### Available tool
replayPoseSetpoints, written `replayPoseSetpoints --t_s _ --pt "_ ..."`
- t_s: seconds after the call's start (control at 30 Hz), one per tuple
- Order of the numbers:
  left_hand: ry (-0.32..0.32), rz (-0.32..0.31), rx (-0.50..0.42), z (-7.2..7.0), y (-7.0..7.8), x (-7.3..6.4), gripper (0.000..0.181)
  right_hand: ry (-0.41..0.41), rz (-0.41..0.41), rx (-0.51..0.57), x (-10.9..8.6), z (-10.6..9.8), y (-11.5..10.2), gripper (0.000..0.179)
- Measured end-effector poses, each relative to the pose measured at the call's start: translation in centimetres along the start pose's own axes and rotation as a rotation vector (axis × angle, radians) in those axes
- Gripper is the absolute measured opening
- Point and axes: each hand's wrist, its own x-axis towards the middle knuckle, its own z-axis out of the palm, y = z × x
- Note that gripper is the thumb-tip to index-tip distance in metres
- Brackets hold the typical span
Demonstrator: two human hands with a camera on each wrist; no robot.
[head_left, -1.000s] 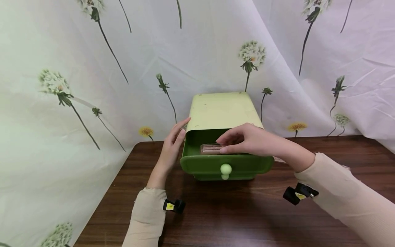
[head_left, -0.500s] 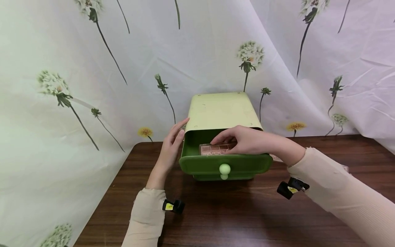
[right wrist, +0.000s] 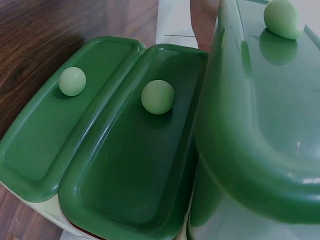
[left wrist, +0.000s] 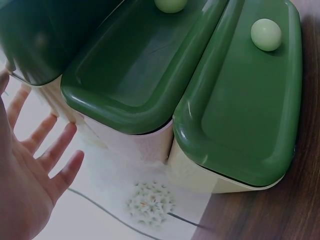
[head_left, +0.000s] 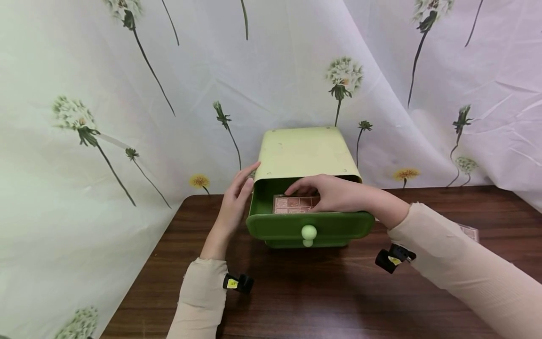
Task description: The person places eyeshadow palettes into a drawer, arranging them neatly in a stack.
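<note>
In the head view, a small cream-and-green drawer cabinet (head_left: 306, 148) stands on the table with its top drawer (head_left: 275, 227) pulled out. My right hand (head_left: 343, 194) reaches into that drawer and holds an eyeshadow palette (head_left: 292, 204) between thumb and fingers. The palette's pinkish-brown pans face up; its right part is hidden by the hand. The left hand (head_left: 233, 202) rests at the cabinet's left side, its fingers extended. In the left wrist view the left hand (left wrist: 35, 175) has spread fingers with nothing in them. The right wrist view hides the right hand's fingers behind the drawer front (right wrist: 270, 120).
Two lower drawers with round knobs, the middle one (right wrist: 130, 165) and the bottom one (right wrist: 50, 130), are closed. A flat clear-cased item (head_left: 470, 232) lies partly behind the right sleeve on the dark wooden table (head_left: 296, 292). Behind hangs a dandelion-print cloth (head_left: 275, 70).
My right hand has shifted left and slightly lower within the drawer. The palette has tipped from nearly edge-on to showing its pans. The left hand stays where it was.
</note>
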Motion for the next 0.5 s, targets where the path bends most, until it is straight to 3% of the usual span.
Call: replayPoseSetpoints --t_s 0.27,0.5 --pt "0.003 0.019 0.002 0.0 0.0 0.0 0.043 -0.022 0.072 -0.022 -0.4 -0.2 -0.4 0.045" --pt "0.000 0.025 0.007 -0.1 0.2 0.0 0.043 0.006 0.121 -0.049 -2.5 -1.3 -1.4 0.052"
